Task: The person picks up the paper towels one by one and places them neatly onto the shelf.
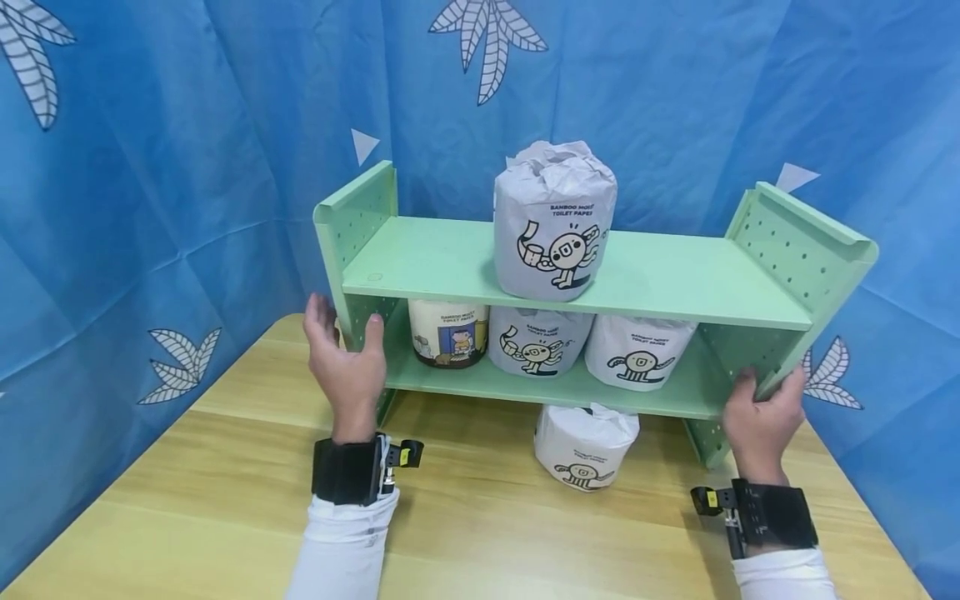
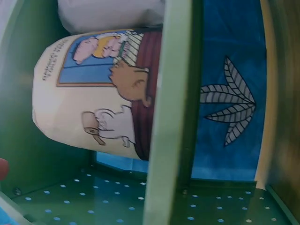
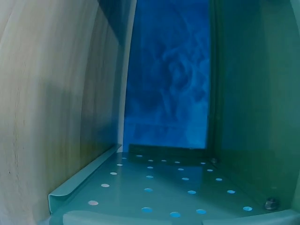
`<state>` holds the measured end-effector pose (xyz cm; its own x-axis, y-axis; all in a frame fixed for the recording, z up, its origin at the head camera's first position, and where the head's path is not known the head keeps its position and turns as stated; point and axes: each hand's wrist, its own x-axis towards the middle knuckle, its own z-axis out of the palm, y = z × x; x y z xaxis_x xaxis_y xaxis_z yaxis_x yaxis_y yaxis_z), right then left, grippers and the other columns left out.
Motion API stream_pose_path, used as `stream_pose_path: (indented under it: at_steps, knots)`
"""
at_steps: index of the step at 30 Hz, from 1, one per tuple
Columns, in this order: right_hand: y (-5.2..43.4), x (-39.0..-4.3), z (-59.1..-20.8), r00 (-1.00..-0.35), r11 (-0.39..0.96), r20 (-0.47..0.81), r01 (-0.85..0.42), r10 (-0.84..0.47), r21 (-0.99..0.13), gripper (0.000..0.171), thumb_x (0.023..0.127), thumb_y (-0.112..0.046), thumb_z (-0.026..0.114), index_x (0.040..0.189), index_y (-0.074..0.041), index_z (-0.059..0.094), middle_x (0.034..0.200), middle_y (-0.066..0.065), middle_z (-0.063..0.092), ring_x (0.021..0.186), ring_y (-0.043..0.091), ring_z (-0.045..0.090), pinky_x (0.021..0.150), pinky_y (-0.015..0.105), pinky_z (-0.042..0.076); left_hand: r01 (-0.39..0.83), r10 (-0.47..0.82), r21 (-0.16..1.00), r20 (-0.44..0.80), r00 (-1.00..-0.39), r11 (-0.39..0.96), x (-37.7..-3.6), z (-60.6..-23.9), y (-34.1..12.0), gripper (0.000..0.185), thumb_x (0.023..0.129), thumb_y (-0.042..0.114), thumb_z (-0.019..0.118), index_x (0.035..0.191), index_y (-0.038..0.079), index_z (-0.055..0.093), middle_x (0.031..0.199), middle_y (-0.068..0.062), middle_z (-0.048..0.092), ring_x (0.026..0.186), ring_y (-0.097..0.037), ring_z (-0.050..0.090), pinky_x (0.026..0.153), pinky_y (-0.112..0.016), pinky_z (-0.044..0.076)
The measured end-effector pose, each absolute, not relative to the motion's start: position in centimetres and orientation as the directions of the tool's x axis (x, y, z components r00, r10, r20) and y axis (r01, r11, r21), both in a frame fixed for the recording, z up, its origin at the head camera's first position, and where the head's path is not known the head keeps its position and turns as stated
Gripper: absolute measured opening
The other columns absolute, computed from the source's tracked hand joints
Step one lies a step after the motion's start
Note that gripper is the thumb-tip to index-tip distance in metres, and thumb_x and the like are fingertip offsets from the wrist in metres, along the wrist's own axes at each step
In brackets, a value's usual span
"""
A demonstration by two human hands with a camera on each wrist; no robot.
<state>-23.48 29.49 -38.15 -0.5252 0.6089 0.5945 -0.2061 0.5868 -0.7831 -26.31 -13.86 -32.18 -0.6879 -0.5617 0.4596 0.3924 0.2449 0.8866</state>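
Note:
A light green two-tier shelf rack (image 1: 435, 250) with perforated side panels stands on the wooden table. My left hand (image 1: 348, 367) is at its left panel, fingers extended along the outside and thumb raised on the inner side. At the right panel, my right hand (image 1: 763, 421) grips the front edge between thumb and fingers. One wrapped toilet roll (image 1: 555, 225) stands on the upper tier. On the lower tier sit a cream toilet roll (image 1: 448, 335) with a cartoon print and two white ones (image 1: 536, 343) (image 1: 640, 354). Another white toilet roll (image 1: 585, 450) stands on the table beneath, jutting forward.
The pale wooden table (image 1: 465, 533) extends in front of the rack and to both sides. A blue curtain (image 1: 225, 167) with white leaf prints hangs close behind. Each wrist carries a black strap (image 1: 347, 471) with a small camera.

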Motion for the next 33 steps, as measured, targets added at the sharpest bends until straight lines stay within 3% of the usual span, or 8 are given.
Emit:
stream_pose_path:
  at_steps: [5,8,15,19,23,27,33]
  knots:
    - [28.6,-22.9,-37.7,-0.537,0.542,0.532,-0.157,0.655,-0.825,0.051,0.094,-0.024,0.058,0.142,-0.02,0.041,0.125,0.015,0.058,0.107,0.028,0.056,0.087,0.029,0.048,0.34,-0.553,0.907,0.421,-0.719,0.248,-26.5,-32.7,-14.2,0.076,0.09,0.013,0.066,0.152,0.006,0.023,0.156,-0.009,0.03,0.14,-0.016,0.03,0.113,-0.023,0.024]
    - [28.1,-22.8,-37.5,-0.515,0.52,0.527,-0.174,0.676,-0.836,0.055,0.092,-0.022,0.061,0.143,-0.022,0.038,0.127,0.011,0.056,0.106,0.022,0.054,0.087,0.029,0.048,0.3,-0.544,0.923,0.384,-0.746,0.24,-26.7,-32.9,-14.3,0.078,0.09,0.015,0.066,0.153,0.009,0.022,0.156,-0.008,0.029,0.141,-0.018,0.029,0.114,-0.028,0.025]
    - [27.0,-22.5,-37.8,-0.476,0.507,0.573,-0.274,0.667,-0.817,0.07,0.088,-0.013,0.064,0.149,-0.017,0.029,0.139,0.003,0.043,0.118,0.015,0.042,0.103,0.032,0.038,0.24,-0.526,0.935,0.347,-0.777,0.262,-27.2,-33.4,-14.5,0.077,0.091,0.019,0.065,0.154,0.01,0.022,0.152,-0.012,0.034,0.136,-0.028,0.035,0.113,-0.044,0.029]
    - [26.1,-22.0,-38.5,-0.524,0.494,0.567,-0.288,0.636,-0.82,0.084,0.088,-0.016,0.063,0.155,-0.011,0.013,0.155,0.005,0.024,0.136,0.011,0.026,0.115,0.031,0.02,0.217,-0.516,0.942,0.323,-0.794,0.255,-27.4,-33.8,-14.4,0.072,0.093,0.02,0.063,0.153,0.013,0.024,0.149,-0.013,0.039,0.133,-0.03,0.039,0.11,-0.048,0.031]
    - [25.1,-21.0,-39.5,-0.582,0.508,0.552,-0.258,0.598,-0.822,0.091,0.091,-0.022,0.06,0.154,-0.002,-0.003,0.162,0.008,-0.002,0.143,0.005,-0.001,0.115,0.021,0.0,0.193,-0.508,0.949,0.297,-0.809,0.247,-27.5,-34.2,-14.3,0.066,0.096,0.022,0.059,0.153,0.015,0.025,0.149,-0.014,0.039,0.134,-0.032,0.038,0.11,-0.051,0.031]
    - [24.0,-19.8,-40.5,-0.645,0.519,0.534,-0.239,0.547,-0.821,0.09,0.094,-0.024,0.056,0.153,-0.001,-0.008,0.16,0.01,-0.013,0.142,0.005,-0.011,0.114,0.021,-0.006,0.189,-0.501,0.949,0.295,-0.814,0.253,-27.6,-34.4,-14.5,0.061,0.099,0.024,0.054,0.152,0.014,0.027,0.148,-0.014,0.04,0.134,-0.033,0.038,0.11,-0.053,0.031]
    - [22.6,-18.1,-41.3,-0.768,0.454,0.472,-0.267,0.432,-0.85,0.08,0.099,-0.021,0.048,0.151,0.001,-0.009,0.159,0.01,-0.015,0.143,0.011,-0.012,0.115,0.024,-0.007,0.188,-0.482,0.943,0.305,-0.821,0.276,-27.8,-34.3,-14.9,0.051,0.102,0.029,0.047,0.149,0.013,0.035,0.143,-0.015,0.047,0.129,-0.033,0.045,0.105,-0.052,0.038]
